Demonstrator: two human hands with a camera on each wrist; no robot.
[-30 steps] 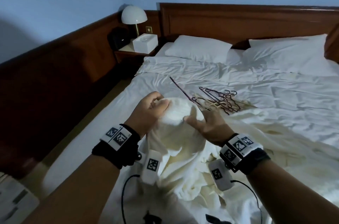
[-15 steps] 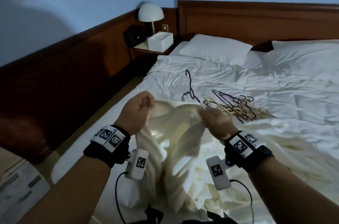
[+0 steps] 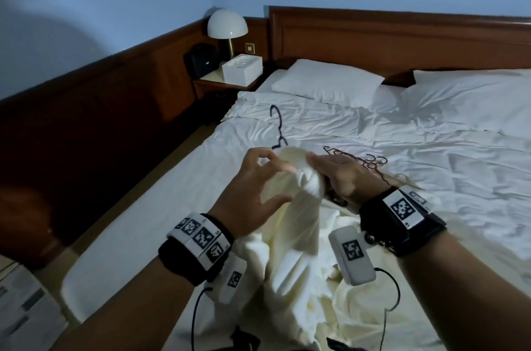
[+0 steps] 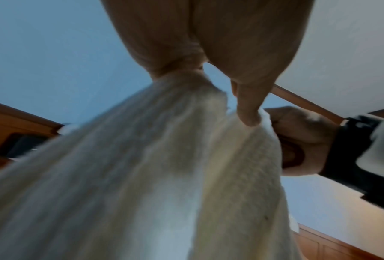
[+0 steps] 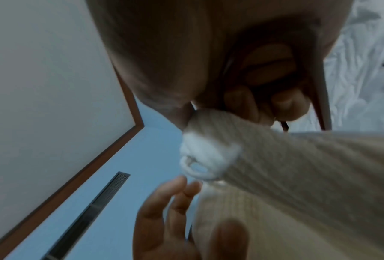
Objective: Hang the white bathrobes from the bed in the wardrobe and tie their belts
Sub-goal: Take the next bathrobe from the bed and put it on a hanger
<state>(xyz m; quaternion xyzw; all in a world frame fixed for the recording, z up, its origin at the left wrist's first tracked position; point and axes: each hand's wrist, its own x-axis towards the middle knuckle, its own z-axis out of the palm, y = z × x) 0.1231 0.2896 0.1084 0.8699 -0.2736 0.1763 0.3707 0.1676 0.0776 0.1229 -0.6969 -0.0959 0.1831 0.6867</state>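
Observation:
A cream-white bathrobe (image 3: 290,235) hangs from both hands above the near edge of the bed (image 3: 431,166), its lower part piled on the sheet. My right hand (image 3: 330,178) grips a tight bunch of the robe (image 5: 208,154), and a thin dark wire runs under its fingers. My left hand (image 3: 280,182) sits just left of it. The cloth (image 4: 164,167) gathers into a pinch at that hand while some fingers (image 5: 175,191) stretch out loosely. A dark hanger hook (image 3: 276,123) sticks up behind the robe. Several more hangers (image 3: 370,162) lie on the sheet beyond my right hand.
Two pillows (image 3: 324,83) rest against the wooden headboard (image 3: 402,40). A nightstand (image 3: 221,83) at the far left corner carries a dome lamp (image 3: 227,24) and a white box (image 3: 242,69). Dark wood panelling (image 3: 100,97) lines the left wall past a strip of floor.
Both hands have lifted the robe higher. The right hand has gathered its cloth into a tight bunch, the left hand's fingers have spread, and the hanger hook now stands up behind the robe.

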